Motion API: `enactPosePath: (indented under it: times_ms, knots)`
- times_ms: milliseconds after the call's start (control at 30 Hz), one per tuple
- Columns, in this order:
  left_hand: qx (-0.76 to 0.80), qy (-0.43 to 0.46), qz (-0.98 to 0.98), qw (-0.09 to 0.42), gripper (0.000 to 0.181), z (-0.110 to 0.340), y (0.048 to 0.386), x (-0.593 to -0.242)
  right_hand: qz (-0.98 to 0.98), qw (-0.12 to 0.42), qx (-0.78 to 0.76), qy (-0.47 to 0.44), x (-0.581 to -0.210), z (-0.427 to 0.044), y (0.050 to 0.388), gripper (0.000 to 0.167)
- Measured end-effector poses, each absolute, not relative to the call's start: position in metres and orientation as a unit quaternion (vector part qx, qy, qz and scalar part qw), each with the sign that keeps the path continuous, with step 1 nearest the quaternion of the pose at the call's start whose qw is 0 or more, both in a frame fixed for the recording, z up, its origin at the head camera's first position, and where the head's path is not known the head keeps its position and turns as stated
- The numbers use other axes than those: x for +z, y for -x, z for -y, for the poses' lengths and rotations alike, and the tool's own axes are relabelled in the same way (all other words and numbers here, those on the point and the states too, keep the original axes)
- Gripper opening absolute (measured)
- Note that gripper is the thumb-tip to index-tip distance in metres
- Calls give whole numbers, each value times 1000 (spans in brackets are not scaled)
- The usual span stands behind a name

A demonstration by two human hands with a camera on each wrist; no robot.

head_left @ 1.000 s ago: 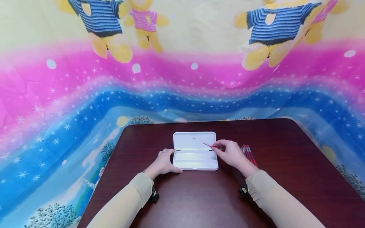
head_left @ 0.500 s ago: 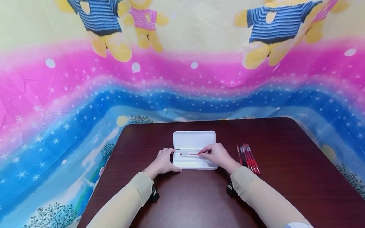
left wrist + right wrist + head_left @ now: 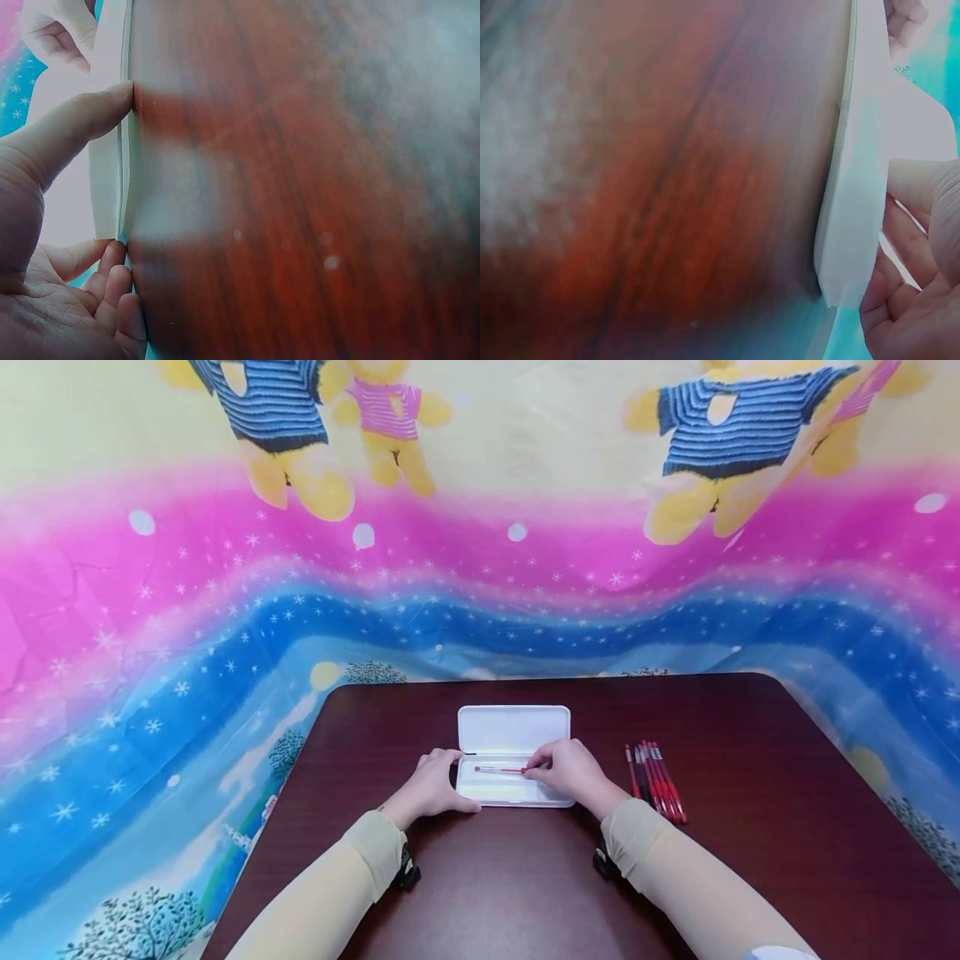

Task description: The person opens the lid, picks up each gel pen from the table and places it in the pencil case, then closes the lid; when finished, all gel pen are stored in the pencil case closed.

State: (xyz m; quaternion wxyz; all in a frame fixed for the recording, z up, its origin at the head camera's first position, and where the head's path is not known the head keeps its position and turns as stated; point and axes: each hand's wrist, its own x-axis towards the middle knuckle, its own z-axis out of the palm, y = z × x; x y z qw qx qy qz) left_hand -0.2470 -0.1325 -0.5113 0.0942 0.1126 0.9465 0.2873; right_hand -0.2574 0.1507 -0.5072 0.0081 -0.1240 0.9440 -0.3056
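Observation:
In the head view a white pencil case (image 3: 513,727) stands open on the table, its lid raised at the back. My left hand (image 3: 429,787) holds its left end, thumb on the front edge and fingers around the side; the left wrist view shows the thumb (image 3: 112,101) against the case's rim. With my right hand (image 3: 572,772) I pinch the red end of a clear-barrelled pen (image 3: 495,769), which lies lengthwise within the case's lower half. The right wrist view has the right hand (image 3: 922,262) beside the case wall (image 3: 847,217); the pen is hidden there.
Several red pens (image 3: 660,785), some with dark parts, lie side by side to the right of the case. The dark brown table (image 3: 495,877) ends at a patterned cloth (image 3: 480,610) behind it.
My right hand has brought the pen left and down from in front of the lid into the case's lower half, uncovering more of the loose pens. The left hand stays put.

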Motion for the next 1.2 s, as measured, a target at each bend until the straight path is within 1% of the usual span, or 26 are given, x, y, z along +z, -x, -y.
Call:
enactPosePath:
  times_ms: [100, 233, 367, 467, 600, 667, 767, 900, 1033, 1200]
  knots:
    - [286, -114, -947, 92, 103, 132, 247, -511, -945, 14, -302, 123, -506, -152, 257, 4]
    - [287, -113, -947, 91, 104, 132, 246, -511, -944, 3, -314, 106, -503, -161, 254, 10]
    - [290, -114, -946, 95, 105, 132, 246, -513, -940, -43, -335, 53, -498, -185, 243, 19]
    - [289, -114, -945, 100, 105, 132, 246, -513, -938, -88, -337, 5, -495, -211, 232, 31]
    - [288, -112, -946, 103, 105, 134, 248, -515, -939, -117, -321, -48, -490, -250, 215, 50]
    - [284, -114, -947, 101, 106, 135, 249, -515, -941, -113, -312, -69, -488, -268, 207, 56]
    - [283, -119, -947, 98, 106, 135, 249, -516, -945, -86, -300, -98, -488, -294, 197, 64]
    - [284, -120, -946, 100, 106, 136, 249, -516, -948, -44, -290, -122, -494, -318, 187, 62]
    - [287, -116, -945, 102, 106, 136, 248, -514, -951, -26, -283, -121, -501, -329, 181, 57]
    - [289, -113, -945, 103, 107, 135, 247, -514, -950, -8, -287, -125, -504, -332, 175, 53]
